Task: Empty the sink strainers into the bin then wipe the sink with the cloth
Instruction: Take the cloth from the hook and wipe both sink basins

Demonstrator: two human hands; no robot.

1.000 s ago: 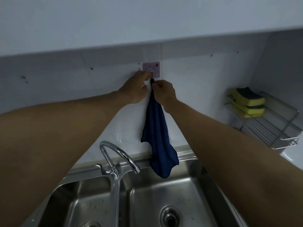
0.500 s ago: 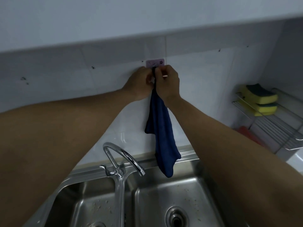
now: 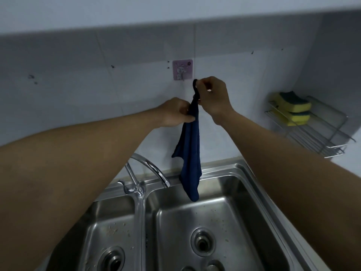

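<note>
**Ana:** What is the right hand [image 3: 213, 96] doing?

**Ben:** It pinches the little loop [image 3: 195, 85] at the top of the blue cloth [image 3: 190, 149]. Its fingers are curled on it.

**Ana:** And the left hand [image 3: 175, 112]?

**Ben:** It is at 8 o'clock from the right hand, just beside it. It grips the blue cloth in a bunch, a bit lower down.

**Ana:** Which way does the blue cloth go?

**Ben:** Straight down, from 12 to 6. It is long and thin and hangs loose from both hands. Its bottom tip hangs over the back of the right bowl [image 3: 224, 212] of the sink [image 3: 230, 170]. I can't tell if it touches the steel.

**Ana:** So where must it go to wipe?

**Ben:** Down, to 6 o'clock. I think the left hand is nearer the sink, as it is lower.

**Ana:** Is the sink dirty?

**Ben:** Yes, little bits lie in both bowls.

**Ana:** What is different from half a second back?

**Ben:** Then both hands were up at the purple hook [image 3: 182, 70], with the loop right by it. Now the hook is bare, at 10 o'clock from the right hand. The blue cloth is off it, lower and a bit to the right.

**Ana:** What else is there?

**Ben:** The tap [image 3: 150, 165] is at 8 o'clock from the blue cloth. Yellow sponges [image 3: 293, 106] sit on a wire rack [image 3: 322, 137] at 3 o'clock.
</note>
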